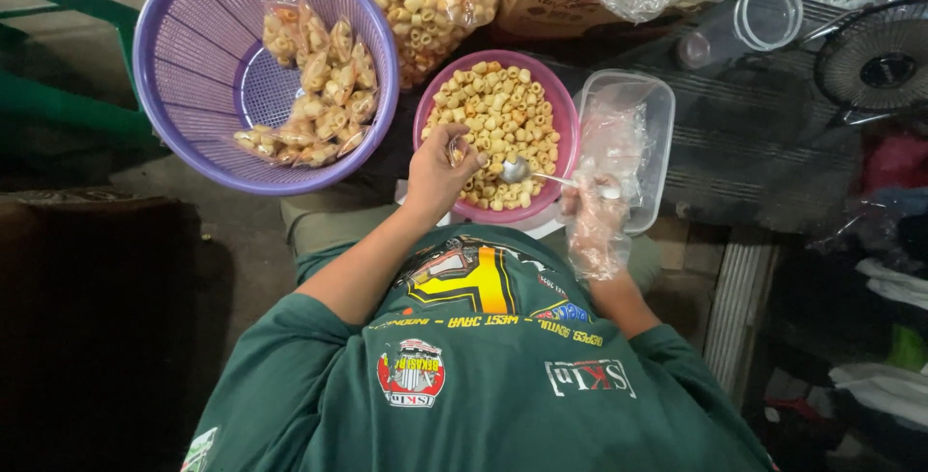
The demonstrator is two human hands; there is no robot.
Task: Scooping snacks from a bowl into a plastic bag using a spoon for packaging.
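On the floor, left hand [440, 171] pinches a small bag [456, 151] over the pink bowl [561, 119], gloved right hand [592, 203] grips a spoon [530, 174]

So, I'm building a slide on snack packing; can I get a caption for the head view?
Right hand spoons ring snacks from pink bowl; left hand holds a small bag.

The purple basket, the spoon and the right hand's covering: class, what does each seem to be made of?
Purple basket: moulded plastic, judging by its thin slotted ribs. Spoon: probably metal, silvery and glinting. Right hand covering: thin clear plastic film, crinkled and see-through, likely a disposable glove.
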